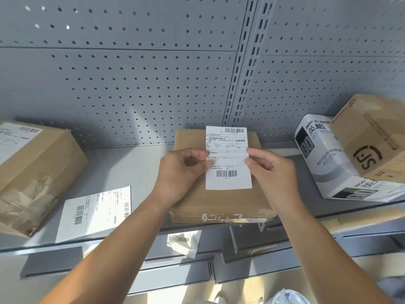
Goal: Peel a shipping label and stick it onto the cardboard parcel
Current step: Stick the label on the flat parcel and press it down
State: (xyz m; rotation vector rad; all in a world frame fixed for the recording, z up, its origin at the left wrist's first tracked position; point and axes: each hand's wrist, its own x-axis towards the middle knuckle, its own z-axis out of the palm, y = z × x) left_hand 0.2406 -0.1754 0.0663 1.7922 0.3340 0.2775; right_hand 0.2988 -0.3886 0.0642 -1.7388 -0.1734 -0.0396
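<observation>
Both edges of the shipping label (228,157) are pinched, by left hand (183,170) and right hand (268,170), above the cardboard parcel (219,200), seemingly for alignment.

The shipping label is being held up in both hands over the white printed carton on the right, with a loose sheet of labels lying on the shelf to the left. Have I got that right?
Not quite. In the head view the shipping label is pinched by the left hand and right hand over the flat cardboard parcel in the middle, not the white printed carton. The loose sheet of labels does lie to the left.
</observation>
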